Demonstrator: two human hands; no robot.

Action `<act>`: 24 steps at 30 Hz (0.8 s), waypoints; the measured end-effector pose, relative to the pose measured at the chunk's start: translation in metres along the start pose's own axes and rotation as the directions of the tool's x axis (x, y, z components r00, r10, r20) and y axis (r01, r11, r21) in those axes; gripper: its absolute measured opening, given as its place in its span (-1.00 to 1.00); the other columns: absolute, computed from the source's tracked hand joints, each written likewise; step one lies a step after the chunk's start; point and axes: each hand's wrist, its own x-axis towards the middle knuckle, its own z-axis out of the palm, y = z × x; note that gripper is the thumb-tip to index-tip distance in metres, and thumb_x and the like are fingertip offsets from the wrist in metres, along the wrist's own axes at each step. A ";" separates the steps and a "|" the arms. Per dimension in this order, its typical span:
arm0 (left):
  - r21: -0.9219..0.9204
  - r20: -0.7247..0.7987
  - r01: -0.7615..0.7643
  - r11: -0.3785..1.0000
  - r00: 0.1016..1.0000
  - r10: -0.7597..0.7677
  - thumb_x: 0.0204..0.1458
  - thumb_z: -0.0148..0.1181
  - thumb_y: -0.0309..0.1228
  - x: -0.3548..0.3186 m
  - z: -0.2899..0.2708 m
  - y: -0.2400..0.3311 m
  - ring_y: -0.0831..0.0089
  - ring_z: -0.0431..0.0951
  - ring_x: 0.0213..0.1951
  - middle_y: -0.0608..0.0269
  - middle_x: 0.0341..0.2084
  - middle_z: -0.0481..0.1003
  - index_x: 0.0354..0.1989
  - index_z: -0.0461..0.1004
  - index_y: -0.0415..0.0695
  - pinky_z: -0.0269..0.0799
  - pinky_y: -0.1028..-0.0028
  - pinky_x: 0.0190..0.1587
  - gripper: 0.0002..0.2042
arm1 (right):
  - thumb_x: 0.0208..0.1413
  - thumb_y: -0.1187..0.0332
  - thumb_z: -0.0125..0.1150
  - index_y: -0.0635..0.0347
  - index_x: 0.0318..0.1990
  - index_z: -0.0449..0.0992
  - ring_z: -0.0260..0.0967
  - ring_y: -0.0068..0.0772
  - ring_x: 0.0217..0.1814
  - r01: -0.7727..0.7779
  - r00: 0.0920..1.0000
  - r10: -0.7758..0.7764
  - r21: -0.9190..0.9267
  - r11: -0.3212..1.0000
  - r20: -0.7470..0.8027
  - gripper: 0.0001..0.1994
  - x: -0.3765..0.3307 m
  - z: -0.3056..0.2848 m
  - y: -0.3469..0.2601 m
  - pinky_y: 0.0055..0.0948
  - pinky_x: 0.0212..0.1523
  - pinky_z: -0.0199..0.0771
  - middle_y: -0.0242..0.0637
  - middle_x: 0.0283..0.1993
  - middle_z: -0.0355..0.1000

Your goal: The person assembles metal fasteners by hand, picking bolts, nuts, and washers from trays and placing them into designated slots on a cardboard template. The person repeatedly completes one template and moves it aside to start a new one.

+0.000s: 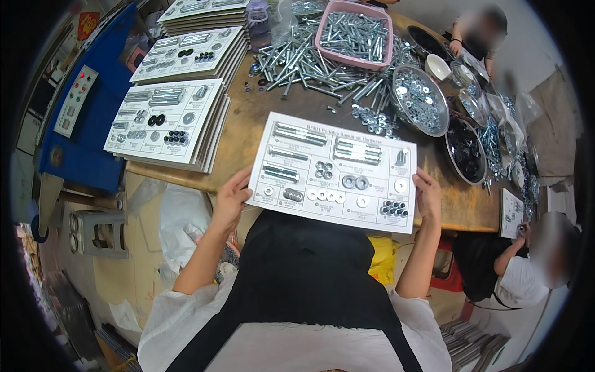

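The hardware card is held flat by its two short edges, left hand and right hand each clamped on one side, probably so its bolts and washers stay level. Beyond the grip lie two card stacks, loose bolts, one pink tray.

A pink tray of bolts, loose bolts, a washer bowl and card stacks crowd the bench.
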 end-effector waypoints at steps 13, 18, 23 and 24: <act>0.157 -0.239 -0.191 0.969 0.944 0.225 -0.10 -0.19 -0.76 0.006 -0.091 0.181 0.59 0.53 -0.33 0.06 -0.02 0.52 0.19 0.31 -0.42 0.35 0.69 -0.43 -0.44 | 0.14 0.49 0.16 0.46 0.06 0.44 0.53 -0.51 -0.22 0.086 0.891 -0.106 0.066 0.994 0.441 -0.66 0.053 0.173 -0.098 -0.56 -0.20 0.53 -0.22 -0.12 0.55; 0.433 -0.444 -0.014 0.901 0.867 0.227 -0.20 -0.17 -0.72 0.038 -0.218 0.206 0.30 0.52 -0.04 0.05 -0.01 0.49 0.18 0.40 -0.30 0.43 0.48 0.02 -0.38 | 0.12 0.50 0.17 0.35 0.05 0.48 0.50 -0.48 -0.14 0.014 0.854 -0.037 0.049 0.999 0.519 -0.68 0.052 0.301 -0.051 -0.47 -0.08 0.49 -0.31 -0.10 0.54; 0.387 -0.486 0.044 0.921 0.859 0.163 -0.23 -0.21 -0.70 0.074 -0.309 0.242 0.22 0.57 -0.05 -0.01 -0.02 0.51 0.17 0.40 -0.30 0.49 0.36 0.00 -0.36 | 0.12 0.56 0.12 0.38 0.05 0.47 0.49 -0.40 -0.06 -0.116 0.830 0.019 0.138 0.984 0.557 -0.69 0.050 0.386 -0.004 -0.46 -0.04 0.53 -0.24 -0.05 0.51; 0.381 -0.472 0.041 0.923 0.868 0.156 -0.22 -0.22 -0.69 0.076 -0.317 0.247 0.21 0.57 -0.04 -0.03 -0.01 0.51 0.17 0.40 -0.30 0.49 0.35 0.01 -0.36 | 0.13 0.57 0.10 0.40 0.04 0.46 0.50 -0.37 -0.06 -0.140 0.827 0.029 0.156 0.978 0.562 -0.69 0.046 0.401 0.001 -0.44 -0.02 0.55 -0.21 -0.04 0.51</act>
